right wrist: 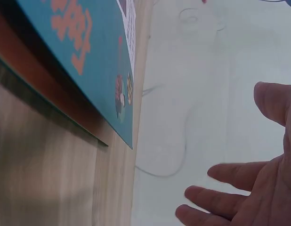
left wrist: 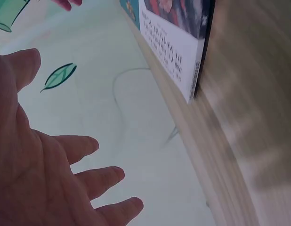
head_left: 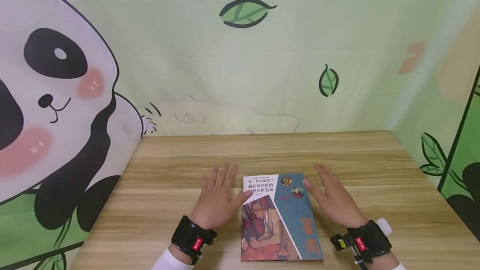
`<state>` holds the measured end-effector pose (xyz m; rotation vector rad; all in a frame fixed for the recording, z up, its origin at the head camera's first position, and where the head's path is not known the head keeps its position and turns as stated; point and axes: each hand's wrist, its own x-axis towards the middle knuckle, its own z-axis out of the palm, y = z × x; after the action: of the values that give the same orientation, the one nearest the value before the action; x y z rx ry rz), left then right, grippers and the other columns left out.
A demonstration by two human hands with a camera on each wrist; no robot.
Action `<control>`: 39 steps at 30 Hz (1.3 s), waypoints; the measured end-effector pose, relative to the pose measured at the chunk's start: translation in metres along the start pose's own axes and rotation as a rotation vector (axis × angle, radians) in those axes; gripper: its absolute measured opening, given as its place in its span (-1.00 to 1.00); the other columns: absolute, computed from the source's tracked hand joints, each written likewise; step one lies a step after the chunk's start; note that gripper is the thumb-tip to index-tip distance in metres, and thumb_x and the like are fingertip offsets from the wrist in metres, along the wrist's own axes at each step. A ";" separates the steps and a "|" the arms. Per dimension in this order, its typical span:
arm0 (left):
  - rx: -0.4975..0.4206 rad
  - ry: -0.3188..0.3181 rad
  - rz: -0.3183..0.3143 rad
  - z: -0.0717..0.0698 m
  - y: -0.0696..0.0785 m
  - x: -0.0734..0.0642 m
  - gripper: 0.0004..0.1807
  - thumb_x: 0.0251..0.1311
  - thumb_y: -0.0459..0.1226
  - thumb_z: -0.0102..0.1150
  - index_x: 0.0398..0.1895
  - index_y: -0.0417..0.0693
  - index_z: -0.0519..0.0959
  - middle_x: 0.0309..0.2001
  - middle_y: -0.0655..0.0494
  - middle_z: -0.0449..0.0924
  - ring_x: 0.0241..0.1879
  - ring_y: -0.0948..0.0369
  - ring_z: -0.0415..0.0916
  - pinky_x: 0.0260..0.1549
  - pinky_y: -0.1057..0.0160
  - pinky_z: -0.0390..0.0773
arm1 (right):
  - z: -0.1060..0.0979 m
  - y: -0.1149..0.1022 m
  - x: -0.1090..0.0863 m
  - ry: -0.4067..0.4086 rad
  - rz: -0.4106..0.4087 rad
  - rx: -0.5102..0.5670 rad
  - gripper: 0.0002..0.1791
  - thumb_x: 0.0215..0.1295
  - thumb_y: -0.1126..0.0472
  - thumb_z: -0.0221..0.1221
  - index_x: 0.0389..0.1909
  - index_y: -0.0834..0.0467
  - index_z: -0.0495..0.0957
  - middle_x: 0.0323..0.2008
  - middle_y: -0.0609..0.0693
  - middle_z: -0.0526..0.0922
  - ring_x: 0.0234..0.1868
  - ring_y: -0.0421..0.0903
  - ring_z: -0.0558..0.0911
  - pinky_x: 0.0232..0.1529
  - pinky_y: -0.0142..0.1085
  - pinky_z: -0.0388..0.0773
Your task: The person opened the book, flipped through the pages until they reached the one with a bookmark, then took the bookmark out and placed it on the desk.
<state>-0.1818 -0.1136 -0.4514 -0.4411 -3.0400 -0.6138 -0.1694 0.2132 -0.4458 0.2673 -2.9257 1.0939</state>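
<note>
A thin book [head_left: 279, 216] with a blue and white cover and a painting of a seated figure lies face up on the wooden table [head_left: 180, 149]. To its left my left hand [head_left: 217, 199] is spread palm down, its thumb overlapping the book's left edge in the head view. On the other side, my right hand [head_left: 335, 199] is held with straight fingers, thumb near the book's upper right corner. Both palms look bare in the wrist views. The book's cover [right wrist: 84, 61] stands slightly raised from its back on the right side.
Behind the table hangs a pale green cloth backdrop [head_left: 180, 53] with leaves and a large panda [head_left: 56, 74] on the left. Black bands with small cameras sit on my left wrist [head_left: 191, 238] and right wrist [head_left: 369, 241].
</note>
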 end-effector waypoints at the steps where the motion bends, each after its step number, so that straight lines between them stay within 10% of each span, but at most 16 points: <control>1: 0.002 -0.004 0.009 0.002 0.001 -0.001 0.00 0.39 0.41 -0.13 0.71 0.12 -0.06 0.69 -0.07 -0.19 0.65 -0.24 -0.26 0.50 -0.42 -0.23 | 0.000 0.000 -0.001 -0.009 0.009 0.010 -0.05 0.58 -0.34 -0.13 0.64 0.29 -0.04 0.61 0.40 -0.01 0.59 0.46 0.03 0.44 0.44 0.04; 39: 0.007 -0.256 0.110 0.044 0.007 -0.030 0.11 0.21 0.32 0.27 0.59 -0.24 0.21 0.64 -0.16 0.08 0.57 -0.05 0.22 0.46 -0.17 0.29 | 0.020 0.004 -0.025 -0.155 0.092 0.199 -0.19 0.63 -0.17 -0.04 0.56 0.38 0.14 0.53 0.40 0.22 0.48 0.43 0.32 0.36 0.28 0.37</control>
<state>-0.1485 -0.0987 -0.4912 -0.7359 -3.2248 -0.5827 -0.1441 0.2071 -0.4647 0.2308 -2.9897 1.4434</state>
